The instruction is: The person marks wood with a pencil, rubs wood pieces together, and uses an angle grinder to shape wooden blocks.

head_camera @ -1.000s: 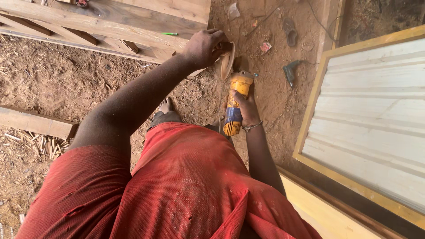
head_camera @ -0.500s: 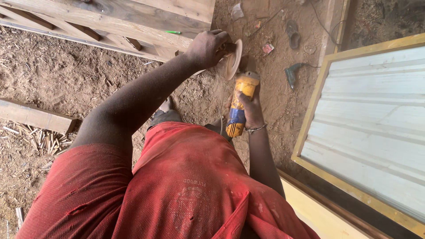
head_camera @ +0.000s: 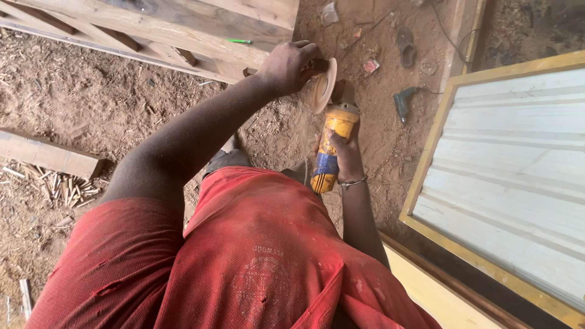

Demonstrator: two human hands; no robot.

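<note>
My right hand (head_camera: 347, 157) grips the body of a yellow angle grinder (head_camera: 331, 143), which points away from me. Its tan round disc (head_camera: 324, 85) stands on edge at the tool's head. My left hand (head_camera: 291, 66) reaches over from the left and closes on the disc and the head beside it. I wear a dusty red shirt (head_camera: 244, 256) and a thin bracelet (head_camera: 352, 181) on the right wrist.
A wooden beam frame (head_camera: 164, 30) lies across the top left with a green pencil (head_camera: 240, 41) on it. A short plank (head_camera: 49, 155) and wood chips lie at left. A white panel in a yellow frame (head_camera: 506, 176) fills the right. A green drill (head_camera: 403, 102) rests on the dirt.
The disc has turned more on edge and my left hand has shifted its hold on it. The view has drifted slightly; the grinder stays in my right hand.
</note>
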